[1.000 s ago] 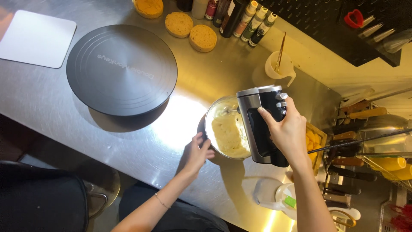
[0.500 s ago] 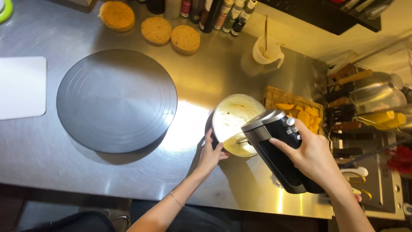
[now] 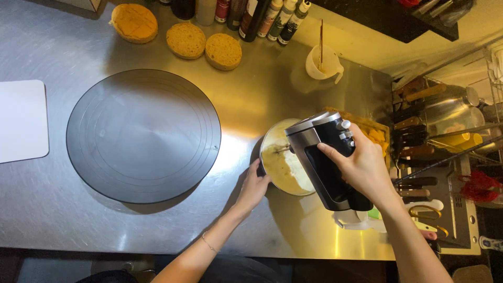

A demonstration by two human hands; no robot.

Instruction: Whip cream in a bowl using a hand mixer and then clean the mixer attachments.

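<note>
My right hand (image 3: 367, 167) grips a black and silver electric hand mixer (image 3: 325, 157) by its handle, held over a metal bowl (image 3: 268, 144) of pale cream. The beaters dip into the cream and are mostly hidden by the mixer body. My left hand (image 3: 253, 188) rests against the bowl's near left rim, fingers curled on it. The bowl stands on a steel counter (image 3: 251, 99).
A large dark round turntable (image 3: 142, 135) lies left of the bowl. Three sponge cake rounds (image 3: 183, 37) and several bottles (image 3: 251, 13) sit at the back. A white jug (image 3: 322, 62), a white board (image 3: 21, 120), a tray of yellow pieces (image 3: 373, 133) and a rack of knives (image 3: 424, 152) are nearby.
The view has shifted slightly. The mixer has come up more upright over the bowl, and my left hand has stayed at the bowl's rim.
</note>
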